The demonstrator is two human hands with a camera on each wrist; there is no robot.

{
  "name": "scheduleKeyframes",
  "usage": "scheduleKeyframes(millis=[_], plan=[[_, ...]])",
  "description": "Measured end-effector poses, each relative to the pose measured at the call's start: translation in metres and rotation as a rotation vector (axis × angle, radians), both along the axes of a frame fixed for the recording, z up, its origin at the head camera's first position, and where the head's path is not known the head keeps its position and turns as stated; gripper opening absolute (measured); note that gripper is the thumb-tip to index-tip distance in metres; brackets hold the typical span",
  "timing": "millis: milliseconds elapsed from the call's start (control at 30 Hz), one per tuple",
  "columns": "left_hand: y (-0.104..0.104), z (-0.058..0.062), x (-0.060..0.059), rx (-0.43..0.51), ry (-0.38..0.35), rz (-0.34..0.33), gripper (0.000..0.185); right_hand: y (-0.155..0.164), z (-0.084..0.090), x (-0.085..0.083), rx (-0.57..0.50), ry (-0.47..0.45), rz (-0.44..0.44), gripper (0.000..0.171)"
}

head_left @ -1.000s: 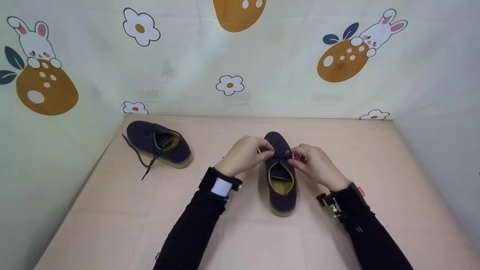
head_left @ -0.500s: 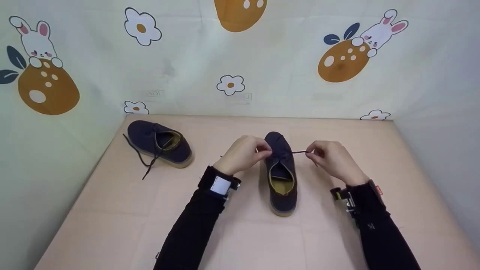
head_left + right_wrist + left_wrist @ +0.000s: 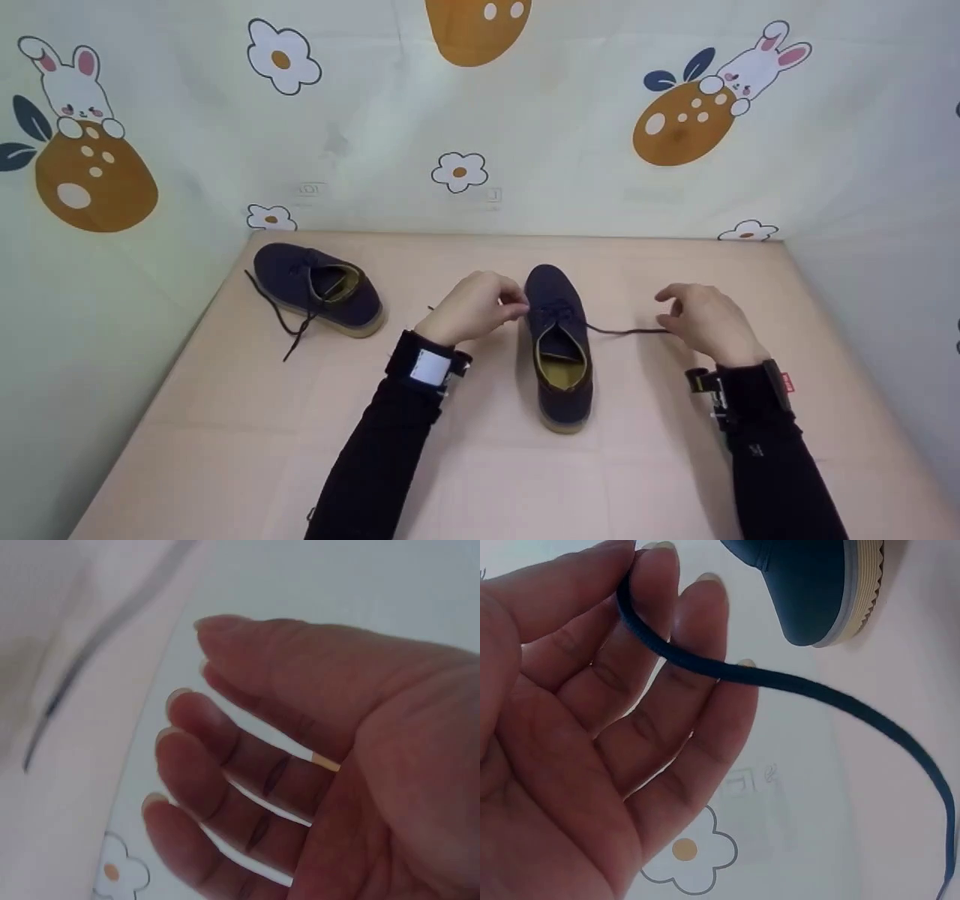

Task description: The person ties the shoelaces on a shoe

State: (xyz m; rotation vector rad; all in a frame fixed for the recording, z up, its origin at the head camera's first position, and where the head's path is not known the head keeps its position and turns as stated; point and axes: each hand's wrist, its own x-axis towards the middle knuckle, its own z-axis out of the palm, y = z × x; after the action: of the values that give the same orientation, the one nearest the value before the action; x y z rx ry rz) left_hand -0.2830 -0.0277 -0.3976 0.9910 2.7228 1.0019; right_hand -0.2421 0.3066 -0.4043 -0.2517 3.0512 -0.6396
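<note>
**Lace ends drawn out to both sides of the near shoe**

A second navy shoe (image 3: 319,287), laces loose, is seen well to the left of the left hand (image 3: 472,307). A lace end (image 3: 727,673) is pinched between that hand's thumb and forefinger. Just right of it, between the hands, the near shoe (image 3: 559,345) is stood on the table (image 3: 225,420). The other lace end (image 3: 626,330) is laid out to the right hand (image 3: 705,322), whose fingers are loosely spread and nothing is held.
</note>
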Motion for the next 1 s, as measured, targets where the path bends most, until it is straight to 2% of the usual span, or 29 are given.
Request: scheduleKeyframes(millis=[167, 267, 433, 667, 833, 1000], plan=[[-0.001, 0.000, 0.000, -0.006, -0.022, -0.029, 0.006, -0.042, -0.011, -0.005, -0.103, 0.144, 0.235, 0.025], [0.000, 0.000, 0.000, 0.005, -0.040, -0.044, 0.007, -0.061, -0.018, -0.005, -0.131, 0.190, 0.306, 0.019], [-0.002, 0.001, 0.000, 0.012, -0.064, -0.040, 0.009, -0.069, -0.025, -0.004, -0.120, 0.247, 0.318, 0.005], [-0.017, 0.008, -0.002, 0.038, -0.073, -0.006, 0.010, -0.050, -0.015, -0.004, -0.095, 0.280, 0.276, 0.007], [-0.033, 0.012, -0.004, 0.061, -0.114, -0.004, 0.009, -0.037, -0.006, -0.002, -0.083, 0.241, 0.260, 0.008], [-0.044, 0.014, -0.004, -0.005, -0.150, -0.033, 0.009, -0.028, -0.003, 0.000, -0.064, 0.152, 0.283, 0.011]])
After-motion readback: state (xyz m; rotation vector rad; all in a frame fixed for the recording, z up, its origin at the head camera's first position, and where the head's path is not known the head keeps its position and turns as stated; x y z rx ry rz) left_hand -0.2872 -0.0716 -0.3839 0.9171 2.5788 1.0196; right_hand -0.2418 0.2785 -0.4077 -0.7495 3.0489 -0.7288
